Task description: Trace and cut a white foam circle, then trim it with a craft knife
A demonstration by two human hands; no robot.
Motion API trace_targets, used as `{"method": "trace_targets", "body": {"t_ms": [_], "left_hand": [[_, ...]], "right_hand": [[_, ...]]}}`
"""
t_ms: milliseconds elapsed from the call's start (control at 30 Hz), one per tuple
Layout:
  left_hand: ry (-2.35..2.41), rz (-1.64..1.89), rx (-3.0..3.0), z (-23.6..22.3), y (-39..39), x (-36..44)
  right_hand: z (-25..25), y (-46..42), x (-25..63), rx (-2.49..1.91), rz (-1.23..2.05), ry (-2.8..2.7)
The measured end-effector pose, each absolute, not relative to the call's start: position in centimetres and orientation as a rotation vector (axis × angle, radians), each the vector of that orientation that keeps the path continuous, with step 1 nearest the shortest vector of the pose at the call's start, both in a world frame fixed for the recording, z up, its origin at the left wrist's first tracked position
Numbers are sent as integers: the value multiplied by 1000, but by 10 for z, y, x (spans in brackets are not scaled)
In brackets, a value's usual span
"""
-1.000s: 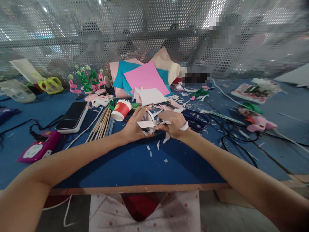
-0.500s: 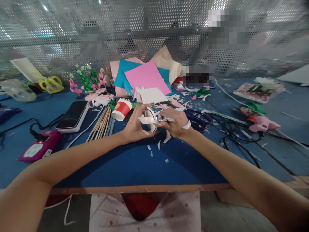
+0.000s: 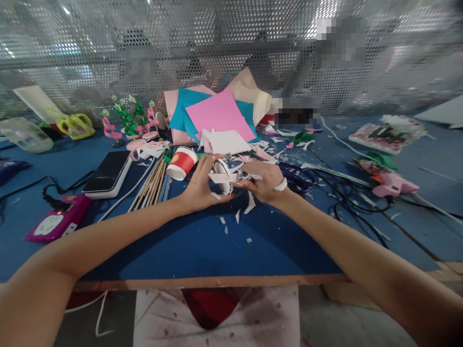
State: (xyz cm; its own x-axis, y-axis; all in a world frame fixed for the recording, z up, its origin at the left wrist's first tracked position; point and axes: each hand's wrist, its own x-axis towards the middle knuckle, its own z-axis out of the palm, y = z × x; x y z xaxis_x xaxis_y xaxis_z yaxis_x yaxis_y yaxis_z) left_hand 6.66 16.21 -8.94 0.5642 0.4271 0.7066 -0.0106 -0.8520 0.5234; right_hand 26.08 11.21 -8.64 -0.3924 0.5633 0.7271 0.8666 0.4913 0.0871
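My left hand [image 3: 198, 188] curls its fingers and thumb around a round white paper piece [image 3: 221, 166], which looks like part of a cup. In my right hand [image 3: 264, 180] are scissors [image 3: 222, 178], their broad pale blade lying across the front of the white piece. White parts show between the right fingers and beside the wrist; my fist hides most of the handles. A red and white paper cup [image 3: 182, 163] lies tilted just left of my left hand. White paper scraps [image 3: 249, 203] are scattered beneath my hands.
Wooden sticks [image 3: 150, 185], a white and black device [image 3: 108, 174] and a purple power socket [image 3: 60, 219] lie left. Coloured sheets [image 3: 220, 115] are heaped behind. Dark blue scissor handles [image 3: 296, 176], cables and a pink glue gun [image 3: 394, 184] lie right.
The scissors' blade has tilted slightly and turned against the white piece. Both hands stay in nearly the same place, still gripping. The whole view has shifted a little.
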Motion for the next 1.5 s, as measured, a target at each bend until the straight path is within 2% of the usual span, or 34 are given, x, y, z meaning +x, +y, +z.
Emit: {"method": "trace_targets", "body": {"t_ms": [533, 1100, 1500], "left_hand": [[280, 1139, 2374, -91, 165, 65], [221, 1053, 2507, -90, 163, 65], [278, 1140, 2311, -88, 159, 67]], "right_hand": [[-86, 107, 258, -1148, -732, -2128], [-86, 107, 252, -1138, -663, -2149], [-80, 110, 253, -1155, -544, -2111]]}}
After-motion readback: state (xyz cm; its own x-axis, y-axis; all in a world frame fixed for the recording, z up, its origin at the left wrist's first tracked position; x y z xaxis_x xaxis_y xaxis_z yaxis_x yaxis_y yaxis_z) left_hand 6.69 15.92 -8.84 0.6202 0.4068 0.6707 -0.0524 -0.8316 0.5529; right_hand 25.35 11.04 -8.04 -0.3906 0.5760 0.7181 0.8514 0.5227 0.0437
